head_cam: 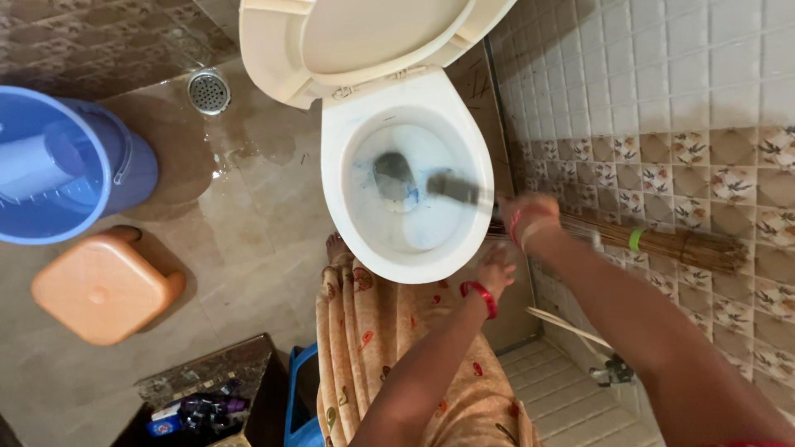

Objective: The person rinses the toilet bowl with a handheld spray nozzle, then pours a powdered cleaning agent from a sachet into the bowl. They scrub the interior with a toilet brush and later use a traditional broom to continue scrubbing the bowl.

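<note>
A white toilet [464,141] with its lid up stands in the middle, with blue cleaner streaks inside the bowl. My right hand [530,217], blurred by motion, grips a toilet brush [451,189] whose head is inside the bowl on its right side. My left hand [495,271], with a red bangle at the wrist, hangs with fingers apart beside the bowl's front right rim and holds nothing. A stick broom [671,242] lies along the tiled wall behind my right hand.
A blue bucket [58,165] with water stands at far left, an orange plastic stool [103,285] in front of it. A floor drain [208,91] sits at the back. A dark box with bottles [203,397] is near my feet. The brown floor is wet.
</note>
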